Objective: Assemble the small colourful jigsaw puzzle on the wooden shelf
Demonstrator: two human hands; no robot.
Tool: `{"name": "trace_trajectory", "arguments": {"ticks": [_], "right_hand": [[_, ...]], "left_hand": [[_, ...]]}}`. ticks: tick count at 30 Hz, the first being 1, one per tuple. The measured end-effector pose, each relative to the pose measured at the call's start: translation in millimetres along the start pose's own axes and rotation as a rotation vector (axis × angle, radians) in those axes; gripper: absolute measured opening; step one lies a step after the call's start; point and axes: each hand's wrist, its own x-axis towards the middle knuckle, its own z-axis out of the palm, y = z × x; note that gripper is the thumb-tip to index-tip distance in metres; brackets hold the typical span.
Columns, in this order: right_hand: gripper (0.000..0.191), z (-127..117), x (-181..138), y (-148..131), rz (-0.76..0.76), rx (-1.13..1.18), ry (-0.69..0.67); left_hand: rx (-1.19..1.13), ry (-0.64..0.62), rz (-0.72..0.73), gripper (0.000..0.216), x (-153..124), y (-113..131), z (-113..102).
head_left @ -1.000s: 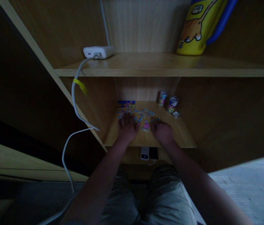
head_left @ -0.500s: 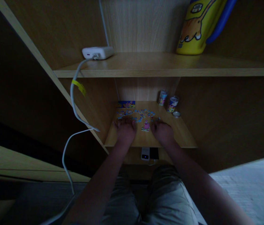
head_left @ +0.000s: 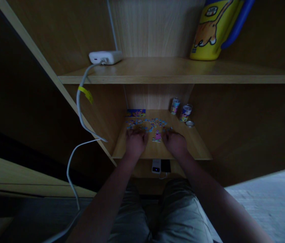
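Note:
On the lower shelf, small jigsaw puzzle pieces [head_left: 153, 123] lie scattered in a loose band. In front of them sits a joined patch of puzzle [head_left: 157, 136] with a pink figure on it. My left hand [head_left: 136, 141] is left of this patch, at the near edge of the loose pieces, with its fingers curled in. To the right of the patch rests my right hand [head_left: 175, 142], its fingers closed and pointing toward it. Whatever either hand's fingertips hold is hidden or too small and dark to make out.
A picture card [head_left: 136, 113] leans at the back left. Two printed tins [head_left: 175, 106] [head_left: 185, 112] and a round lid [head_left: 190, 124] stand at the right. Above are a white charger [head_left: 106, 57] with a hanging cable [head_left: 78, 101] and a yellow mug [head_left: 205, 37]. A white device [head_left: 156, 166] lies below.
The fingers of my left hand have drawn in from a more spread pose. My right hand stays almost where it was beside the patch.

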Motion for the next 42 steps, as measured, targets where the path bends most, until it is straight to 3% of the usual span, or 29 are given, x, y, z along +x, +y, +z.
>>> {"name": "trace_trajectory", "arguments": {"ticks": [5,8,11,16,23,35,42], "right_hand": [[0.047,-3,-1,-1,0.002,0.022,0.000],[0.047,-3,-1,-1,-0.003,0.020,0.002],[0.047,-1,-1,0,-0.006,0.014,0.009],[0.053,1,0,1,-0.004,0.016,-0.004],[0.048,-2,-1,-1,0.003,0.005,-0.007],[0.047,-2,-1,-1,-0.002,0.004,0.000],[0.047,3,1,2,-0.018,0.024,0.001]], "left_hand": [[-0.122,-0.145,0.255,0.019,4,-3,1],[-0.187,-0.182,0.329,0.014,5,-2,3],[-0.194,-0.152,0.302,0.010,5,-2,4],[-0.093,-0.075,0.121,0.018,6,-4,8],[-0.180,-0.139,0.244,0.011,5,-7,8],[-0.200,-0.152,0.200,0.001,6,-8,7],[-0.381,-0.175,0.178,0.005,9,-14,10]]}}
